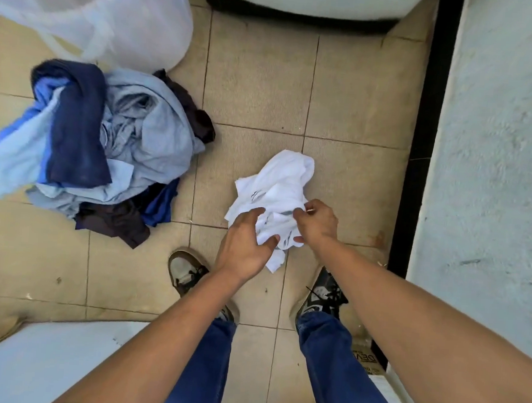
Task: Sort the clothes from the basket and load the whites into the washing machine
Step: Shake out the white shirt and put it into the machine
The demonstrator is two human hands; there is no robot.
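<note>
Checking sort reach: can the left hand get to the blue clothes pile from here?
Probably yes, once it lets go: left hand grips the white clothes; only bare floor lies between it and the blue clothes pile.

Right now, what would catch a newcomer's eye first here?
Probably the white clothes bunched at the centre, gripped by the left hand and the right hand above the tiled floor. Next, the pile of blue and dark clothes on the floor at left, beside a white mesh basket.
</note>
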